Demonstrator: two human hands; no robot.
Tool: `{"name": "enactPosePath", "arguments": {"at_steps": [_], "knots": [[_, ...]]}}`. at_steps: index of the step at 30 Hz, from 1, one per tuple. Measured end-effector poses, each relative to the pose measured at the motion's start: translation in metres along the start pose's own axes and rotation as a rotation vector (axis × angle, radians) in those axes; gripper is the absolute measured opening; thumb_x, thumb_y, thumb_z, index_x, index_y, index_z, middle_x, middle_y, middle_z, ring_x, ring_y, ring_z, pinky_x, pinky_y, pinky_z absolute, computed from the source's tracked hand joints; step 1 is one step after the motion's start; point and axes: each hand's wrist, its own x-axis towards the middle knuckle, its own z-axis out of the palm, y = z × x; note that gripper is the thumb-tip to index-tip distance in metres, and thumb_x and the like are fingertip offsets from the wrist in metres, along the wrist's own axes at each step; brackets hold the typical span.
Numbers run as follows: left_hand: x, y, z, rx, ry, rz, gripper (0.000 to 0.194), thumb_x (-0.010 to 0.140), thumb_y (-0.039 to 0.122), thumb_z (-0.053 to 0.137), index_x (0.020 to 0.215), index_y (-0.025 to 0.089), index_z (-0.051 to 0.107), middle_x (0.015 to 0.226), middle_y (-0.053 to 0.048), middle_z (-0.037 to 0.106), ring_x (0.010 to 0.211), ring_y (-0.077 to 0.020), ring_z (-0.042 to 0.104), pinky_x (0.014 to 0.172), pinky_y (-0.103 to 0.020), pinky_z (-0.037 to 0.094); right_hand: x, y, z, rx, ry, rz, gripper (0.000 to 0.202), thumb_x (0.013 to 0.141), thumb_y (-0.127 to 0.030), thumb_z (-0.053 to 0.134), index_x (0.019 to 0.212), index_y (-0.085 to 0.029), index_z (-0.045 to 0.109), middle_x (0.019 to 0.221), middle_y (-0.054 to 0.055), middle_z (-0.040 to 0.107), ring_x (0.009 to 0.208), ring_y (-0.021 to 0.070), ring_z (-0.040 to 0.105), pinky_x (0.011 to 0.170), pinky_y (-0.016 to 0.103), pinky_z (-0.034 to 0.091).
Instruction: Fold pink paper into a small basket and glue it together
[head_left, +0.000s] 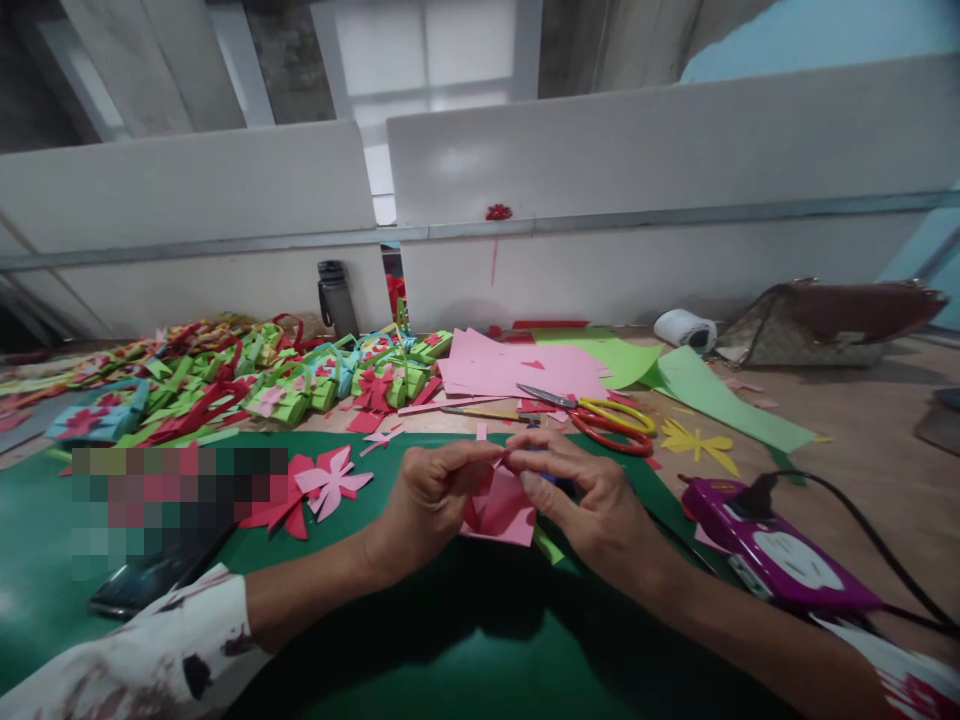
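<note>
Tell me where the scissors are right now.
The scissors lie on the table just beyond the right hand, right of centre in the head view, blades resting on the pink paper stack with the yellow paper flower to their right.

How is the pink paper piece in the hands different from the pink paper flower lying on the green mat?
The pink paper piece is pinched between the left hand and right hand; the pink paper flower lies untouched on the green mat. The piece looks folded and uncut, while the flower has spread petals. Both are pink paper.
</note>
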Motion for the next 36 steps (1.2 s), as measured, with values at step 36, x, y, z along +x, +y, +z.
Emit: {"name": "enactPosePath", "arguments": {"at_steps": [36], "knots": [[-0.001, -0.005, -0.004, 0.096, -0.069, 0.241, 0.015, 0.085, 0.009, 0.053, 0.090, 0.017, 0.063, 0.084, -0.005, 0.072, 0.069, -0.0108, 0.067, 0.063, -0.018, 0.051, 0.004, -0.010, -0.016, -0.230, 0.116, -0.103, 0.002, 0.084, -0.019, 0.058, 0.084, -0.021, 0.059, 0.086, 0.002, 0.066, 0.084, 0.0197, 0.061, 0.077, 0.036, 0.047]]}}
